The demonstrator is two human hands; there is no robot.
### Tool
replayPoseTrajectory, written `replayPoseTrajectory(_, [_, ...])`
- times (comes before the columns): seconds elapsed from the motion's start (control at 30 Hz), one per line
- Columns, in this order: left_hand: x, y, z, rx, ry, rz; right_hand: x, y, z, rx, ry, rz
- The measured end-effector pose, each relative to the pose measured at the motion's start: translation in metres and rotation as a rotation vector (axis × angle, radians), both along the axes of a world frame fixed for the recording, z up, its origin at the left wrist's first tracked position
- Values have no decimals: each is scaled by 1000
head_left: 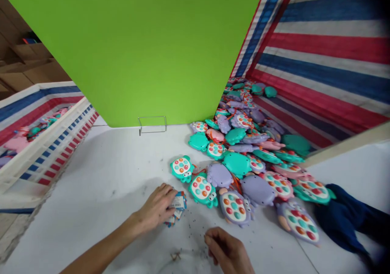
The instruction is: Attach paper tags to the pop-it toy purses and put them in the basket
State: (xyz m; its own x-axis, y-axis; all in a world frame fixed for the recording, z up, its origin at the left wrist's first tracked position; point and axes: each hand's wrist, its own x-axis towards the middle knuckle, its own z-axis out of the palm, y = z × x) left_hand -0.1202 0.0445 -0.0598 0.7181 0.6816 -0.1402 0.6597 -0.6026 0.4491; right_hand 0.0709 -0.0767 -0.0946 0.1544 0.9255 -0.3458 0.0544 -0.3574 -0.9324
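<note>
My left hand (157, 207) rests on the white table (100, 176), its fingers curled over a small stack of printed paper tags (177, 209). My right hand (227, 249) hovers low at the front, fingers bent in a loose pinch; I cannot make out anything in it. Just beyond both hands lies a heap of turtle-shaped plastic toys (243, 156) in teal, lilac and pink, with coloured buttons on white bellies. The nearest teal toy (202, 189) lies just right of the tags.
A green board (146, 50) stands upright behind the table with a wire stand (152, 124) at its foot. A red, white and blue striped sack (317, 58) spills the toys at right. A striped crate (39, 144) with more toys sits left. Dark blue cloth (347, 217) lies at right.
</note>
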Motion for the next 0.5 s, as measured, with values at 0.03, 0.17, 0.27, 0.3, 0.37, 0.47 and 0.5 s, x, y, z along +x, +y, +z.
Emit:
replayPoseTrajectory(0.03, [-1, -1, -1, -6, -21, 12, -6, 8, 3, 13, 36, 11])
replayPoseTrajectory(0.17, [-5, -7, -3, -4, -102, 69, -26, 32, 6, 55, 184, 14])
replayPoseTrajectory(0.27, [-7, -13, 0, -6, -149, 85, -34, 44, 3, 74, 215, 11])
replayPoseTrajectory(0.3, [-8, -15, 1, -26, -164, 81, -35, 47, 1, 80, 212, 9])
replayPoseTrajectory(0.37, [-8, -20, 4, -85, -220, 121, -36, 51, -2, 94, 198, 0])
replayPoseTrajectory(0.47, [-6, -25, 4, -211, -385, 381, -37, 50, -5, 109, 150, -35])
replayPoseTrajectory(0.5, [-5, -27, 3, -300, -457, 476, -37, 49, -6, 113, 132, -49])
